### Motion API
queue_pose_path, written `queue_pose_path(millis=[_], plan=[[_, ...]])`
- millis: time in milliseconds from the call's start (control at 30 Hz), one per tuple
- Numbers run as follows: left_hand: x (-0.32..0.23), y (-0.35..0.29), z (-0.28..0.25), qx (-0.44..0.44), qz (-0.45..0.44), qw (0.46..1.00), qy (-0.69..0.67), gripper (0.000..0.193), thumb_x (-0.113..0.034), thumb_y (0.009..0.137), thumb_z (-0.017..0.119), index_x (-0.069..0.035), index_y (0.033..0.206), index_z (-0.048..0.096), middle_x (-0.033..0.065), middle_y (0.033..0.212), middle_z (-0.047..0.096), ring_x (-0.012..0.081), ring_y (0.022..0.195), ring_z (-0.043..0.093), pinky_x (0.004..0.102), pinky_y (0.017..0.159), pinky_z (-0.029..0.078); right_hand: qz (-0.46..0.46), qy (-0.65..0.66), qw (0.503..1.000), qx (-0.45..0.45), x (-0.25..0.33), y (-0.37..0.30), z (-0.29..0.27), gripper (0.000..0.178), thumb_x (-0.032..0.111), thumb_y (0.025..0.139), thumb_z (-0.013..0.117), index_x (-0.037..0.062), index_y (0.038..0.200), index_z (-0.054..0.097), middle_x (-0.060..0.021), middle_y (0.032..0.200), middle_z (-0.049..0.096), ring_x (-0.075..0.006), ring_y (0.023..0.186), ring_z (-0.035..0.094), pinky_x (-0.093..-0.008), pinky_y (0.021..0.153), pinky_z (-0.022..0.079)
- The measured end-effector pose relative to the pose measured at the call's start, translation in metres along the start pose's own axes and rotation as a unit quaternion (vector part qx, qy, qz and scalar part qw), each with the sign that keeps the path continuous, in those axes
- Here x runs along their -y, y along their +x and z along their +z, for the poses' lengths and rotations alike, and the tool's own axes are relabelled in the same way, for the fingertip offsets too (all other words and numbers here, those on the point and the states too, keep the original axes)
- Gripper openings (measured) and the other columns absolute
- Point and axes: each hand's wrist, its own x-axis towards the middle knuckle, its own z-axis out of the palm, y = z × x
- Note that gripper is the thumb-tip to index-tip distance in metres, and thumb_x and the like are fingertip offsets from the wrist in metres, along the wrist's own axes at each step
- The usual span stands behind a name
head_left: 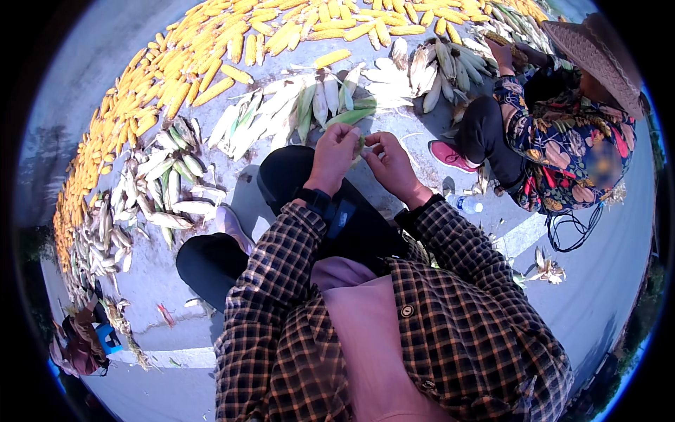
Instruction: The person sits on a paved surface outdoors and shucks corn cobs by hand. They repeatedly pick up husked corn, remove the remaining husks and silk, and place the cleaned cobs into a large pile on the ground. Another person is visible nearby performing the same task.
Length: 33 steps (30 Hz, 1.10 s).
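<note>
Above my knees, my left hand (pixel 334 155) and my right hand (pixel 392 166) are close together, both with fingers closed. Between their fingertips shows a small green bit of what looks like corn husk (pixel 361 145); the rest of it is hidden or too small to make out. Just beyond my hands lies a green-husked ear of corn (pixel 349 117). Past it, a pile of pale and green unhusked ears (pixel 278 112) spreads over the concrete.
Husked yellow corn cobs (pixel 204 60) cover the ground in a wide arc at the far side and left. More husk-covered ears (pixel 158 176) lie at left. To the right, a person in a straw hat (pixel 590 60) sits near a water bottle (pixel 467 205) and a black cable (pixel 573 231).
</note>
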Motion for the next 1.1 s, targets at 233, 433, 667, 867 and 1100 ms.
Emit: queue_pose_path(millis=[233,433,667,867,1100], plan=[[0.004,-0.003,-0.001,0.028,0.021,0.998,0.047,0.012,-0.016,0.096,0.066,-0.005,0.099,0.065,-0.0007,0.088,0.063,0.0072,0.078,0.058,0.0227,0.070,0.047,-0.010,-0.022,0.999,-0.040,-0.006,0.003,0.005,0.016,0.008,0.088,0.069,0.0027,0.099,0.059,-0.0128,0.091,0.061,-0.0257,0.080,0.062,-0.0367,0.070,0.051],[-0.003,-0.009,0.007,0.063,0.052,0.996,0.047,0.012,-0.014,0.096,0.066,-0.003,0.101,0.065,-0.0005,0.090,0.064,0.0072,0.081,0.059,0.0230,0.075,0.050,-0.027,-0.029,0.999,-0.026,-0.014,0.000,-0.004,0.009,0.008,0.093,0.067,0.0028,0.098,0.061,-0.0046,0.090,0.061,-0.0118,0.078,0.057,-0.0261,0.069,0.049],[0.009,0.000,0.001,0.072,0.033,0.995,0.062,0.011,-0.013,0.097,0.063,-0.003,0.102,0.061,0.0012,0.091,0.063,0.0082,0.082,0.062,0.0245,0.076,0.053,0.010,0.079,0.997,0.002,-0.021,0.003,-0.004,0.010,0.004,0.091,0.066,0.0031,0.099,0.060,-0.0049,0.091,0.061,-0.0119,0.080,0.060,-0.0270,0.071,0.051],[0.007,-0.002,0.002,0.055,0.016,0.995,0.076,0.012,-0.014,0.098,0.061,-0.002,0.098,0.060,0.0019,0.091,0.062,0.0090,0.080,0.062,0.0254,0.075,0.054,-0.017,0.106,0.994,-0.003,-0.018,0.003,-0.006,0.009,0.002,0.089,0.066,0.0039,0.096,0.060,-0.0044,0.092,0.059,-0.0119,0.085,0.059,-0.0263,0.072,0.050],[0.007,-0.001,0.001,0.013,-0.006,1.000,0.018,0.016,-0.016,0.099,0.059,0.000,0.104,0.058,0.0056,0.094,0.062,0.0117,0.078,0.061,0.0262,0.070,0.054,0.050,0.211,0.976,0.007,-0.014,-0.001,-0.011,0.004,0.001,0.093,0.061,0.0033,0.097,0.061,-0.0044,0.101,0.062,-0.0115,0.089,0.058,-0.0266,0.080,0.049]])
